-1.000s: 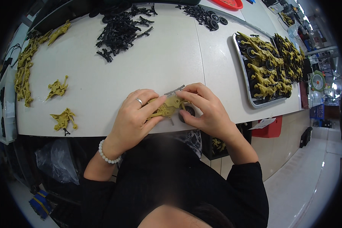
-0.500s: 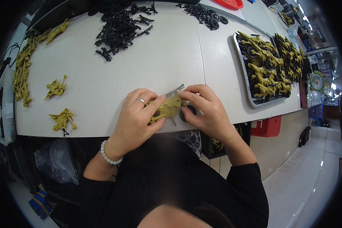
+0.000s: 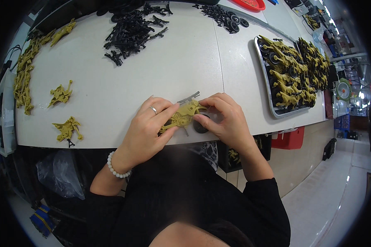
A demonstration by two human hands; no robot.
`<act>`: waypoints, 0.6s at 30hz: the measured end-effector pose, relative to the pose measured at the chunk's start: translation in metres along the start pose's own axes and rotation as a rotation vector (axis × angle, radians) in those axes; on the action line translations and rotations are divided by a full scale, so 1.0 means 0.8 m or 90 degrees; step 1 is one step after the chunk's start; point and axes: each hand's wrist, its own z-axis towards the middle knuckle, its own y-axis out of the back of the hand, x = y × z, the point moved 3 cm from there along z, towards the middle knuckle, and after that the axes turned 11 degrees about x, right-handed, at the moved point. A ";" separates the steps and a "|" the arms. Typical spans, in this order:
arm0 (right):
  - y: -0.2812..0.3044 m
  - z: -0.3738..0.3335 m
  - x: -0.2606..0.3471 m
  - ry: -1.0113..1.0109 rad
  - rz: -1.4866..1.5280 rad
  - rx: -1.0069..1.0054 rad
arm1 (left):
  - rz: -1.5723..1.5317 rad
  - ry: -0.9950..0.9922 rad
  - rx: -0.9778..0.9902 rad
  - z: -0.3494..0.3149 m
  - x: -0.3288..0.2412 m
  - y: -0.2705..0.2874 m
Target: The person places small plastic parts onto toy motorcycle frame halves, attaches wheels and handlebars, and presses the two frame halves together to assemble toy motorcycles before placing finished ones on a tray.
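Near the front edge of the table, my two hands hold a yellow plastic toy motorcycle body [image 3: 185, 115]. My left hand [image 3: 146, 125], with a ring and a white bead bracelet at its wrist, grips the body's left end between thumb and fingers. At the other end, my right hand [image 3: 231, 119] is closed, its thumb against a black toy wheel [image 3: 201, 125] and its fingers by the fork. Whether the wheel is seated in the fork I cannot tell. A grey handlebar-like piece [image 3: 189, 98] shows at the body's top edge.
Two yellow bodies [image 3: 61, 96] lie at the left, with more heaped along the far left edge. Black small parts [image 3: 130, 35] are piled at the back, loose wheels [image 3: 233, 26] further right. A metal tray [image 3: 263, 78] of wheeled yellow toys stands right. Below the edge are a red bin [image 3: 287, 139] and black bin [image 3: 266, 148].
The wheel has shifted slightly down and left, and my right thumb has moved up over its upper part. The yellow body is tilted a little differently. My left hand keeps its grip.
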 end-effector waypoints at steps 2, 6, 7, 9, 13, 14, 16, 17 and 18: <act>0.003 -0.001 0.004 0.019 -0.042 -0.025 | -0.005 -0.004 0.001 0.001 0.000 0.001; 0.002 -0.002 0.006 0.046 -0.068 -0.045 | -0.019 -0.009 -0.015 -0.001 0.001 0.002; 0.002 -0.002 0.007 0.047 -0.076 -0.050 | -0.009 -0.010 -0.020 -0.002 0.001 0.002; 0.001 -0.003 0.009 0.048 -0.084 -0.054 | -0.011 -0.004 -0.018 -0.002 0.001 0.003; 0.001 -0.005 0.014 0.063 -0.109 -0.071 | -0.005 -0.025 -0.028 -0.003 0.000 0.006; 0.000 -0.006 0.014 0.073 -0.122 -0.079 | -0.005 -0.025 -0.028 -0.003 0.001 0.006; -0.002 -0.008 0.015 0.077 -0.134 -0.086 | -0.007 0.011 -0.005 -0.004 0.003 0.005; -0.003 -0.009 0.015 0.081 -0.146 -0.093 | -0.009 0.011 -0.005 -0.003 0.003 0.006; -0.004 -0.009 0.015 0.081 -0.146 -0.092 | -0.009 0.012 0.000 -0.003 0.003 0.006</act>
